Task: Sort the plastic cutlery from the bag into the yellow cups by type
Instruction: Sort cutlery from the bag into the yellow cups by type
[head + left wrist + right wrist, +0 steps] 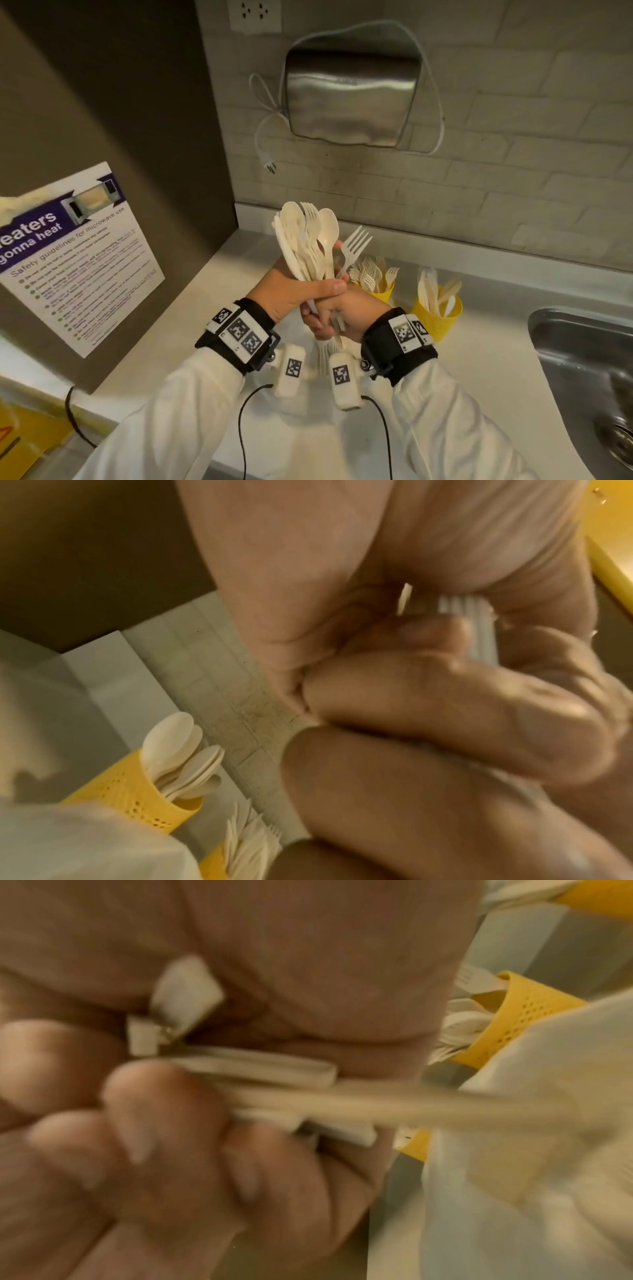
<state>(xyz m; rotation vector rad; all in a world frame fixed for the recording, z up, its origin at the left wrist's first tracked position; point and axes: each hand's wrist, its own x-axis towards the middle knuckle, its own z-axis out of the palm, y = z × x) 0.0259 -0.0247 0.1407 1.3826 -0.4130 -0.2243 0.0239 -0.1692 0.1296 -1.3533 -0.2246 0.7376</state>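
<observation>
Your left hand (291,291) wraps mixed cutlery bundle (305,240), heads up, above counter (479,329). Bundle: two spoon bowls, one fork head, serrated knife edges visible; exact total unreadable. Your right hand (346,317) curls round handle ends just below, one fork (356,245) splayed right of bundle. Head view shows two yellow cups: forks cup (382,293), knives cup (436,317). Left wrist view shows spoons cup (137,785). Sink (582,359) on right.

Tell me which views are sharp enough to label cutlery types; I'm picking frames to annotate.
Head view: sharp on the cutlery bundle, edges bowed by the wide lens. Left wrist view: soft, spoons still readable. Right wrist view: motion-blurred; the fingers and handles smear.
</observation>
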